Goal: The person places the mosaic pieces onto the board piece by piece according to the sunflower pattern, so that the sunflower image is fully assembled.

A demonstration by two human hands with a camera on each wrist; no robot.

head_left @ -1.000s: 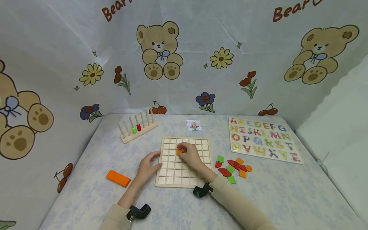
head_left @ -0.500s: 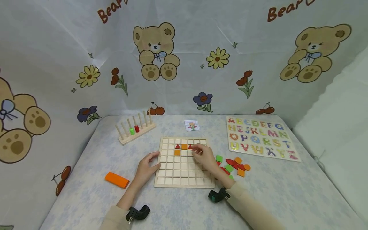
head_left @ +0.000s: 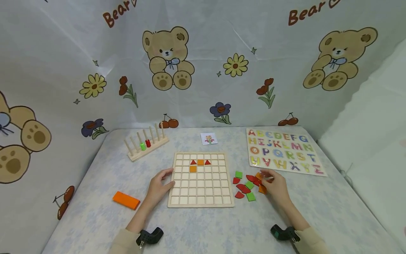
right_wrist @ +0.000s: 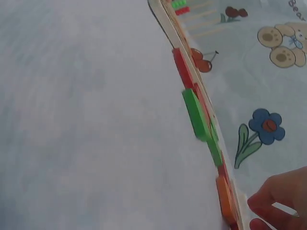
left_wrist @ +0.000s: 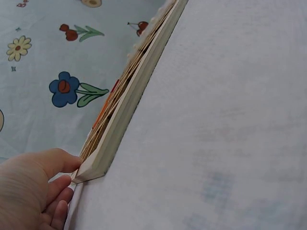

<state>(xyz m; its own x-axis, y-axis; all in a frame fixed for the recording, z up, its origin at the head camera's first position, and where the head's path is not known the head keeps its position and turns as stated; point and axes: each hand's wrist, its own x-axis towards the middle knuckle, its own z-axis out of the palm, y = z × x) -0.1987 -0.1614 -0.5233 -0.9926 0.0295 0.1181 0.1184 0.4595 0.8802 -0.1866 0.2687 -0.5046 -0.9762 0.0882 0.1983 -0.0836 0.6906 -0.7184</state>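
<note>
grid board (head_left: 201, 183) touched by left hand (head_left: 157, 187)

The word "Bear" (head_left: 116, 14) is printed twice in brown near the top of the backdrop cloth (head_left: 203, 84), each time followed by a heart-like outline; in the right wrist view, it is cut short at the upper corner. On the alphabet board (head_left: 284, 150), the capitals A–G, H–N, O–T and U–Z are set out in four rows, in varied colours.
</note>
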